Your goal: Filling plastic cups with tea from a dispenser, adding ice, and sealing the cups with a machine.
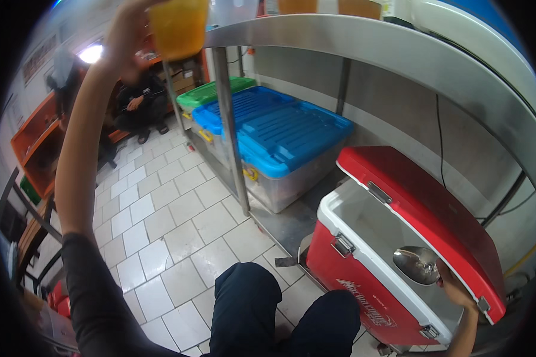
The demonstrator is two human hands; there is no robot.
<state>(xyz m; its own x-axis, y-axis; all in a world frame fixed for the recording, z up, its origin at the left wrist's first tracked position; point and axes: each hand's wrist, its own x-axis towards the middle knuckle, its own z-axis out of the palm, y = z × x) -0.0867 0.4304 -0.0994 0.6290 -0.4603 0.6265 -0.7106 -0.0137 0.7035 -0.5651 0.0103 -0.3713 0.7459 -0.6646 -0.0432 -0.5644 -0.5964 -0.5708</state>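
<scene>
My left hand [131, 40] is raised at the upper left beside a clear cup of orange-yellow liquid [178, 29]; the fingers are partly blurred and cut off, so the grip is not clear. At the lower right, my right hand [453, 285] holds a metal scoop [416, 265] over the mouth of a red and white cooler box [362, 285]. The cooler's red lid [424, 214] is tilted up, and my right wrist passes between it and the white rim. The inside of the cooler shows only in part.
A steel table [339, 33] carries more cups of amber liquid [359, 8]. On its lower shelf stand plastic storage bins with blue lids [295, 134] and a green lid [210, 91]. A person [140, 105] crouches by orange shelving [35, 134] beyond the tiled floor [174, 214].
</scene>
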